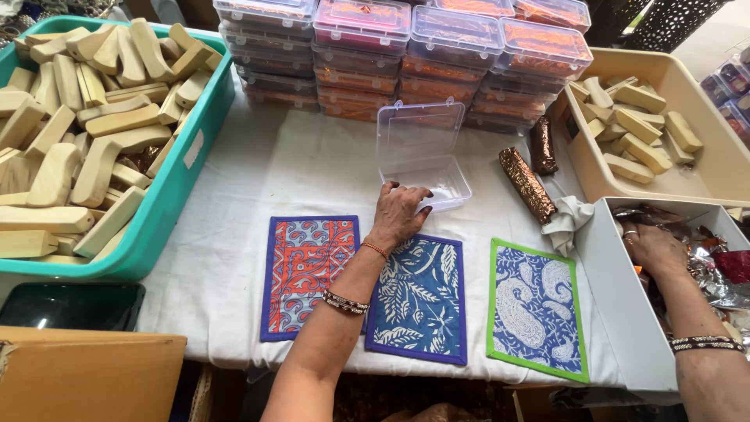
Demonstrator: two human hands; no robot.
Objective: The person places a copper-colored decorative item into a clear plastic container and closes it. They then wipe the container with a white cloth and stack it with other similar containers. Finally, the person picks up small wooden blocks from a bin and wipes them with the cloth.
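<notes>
Both hands reach forward, the left hand palm-down with fingers curled, the right hand lower, fingers hidden.
</notes>
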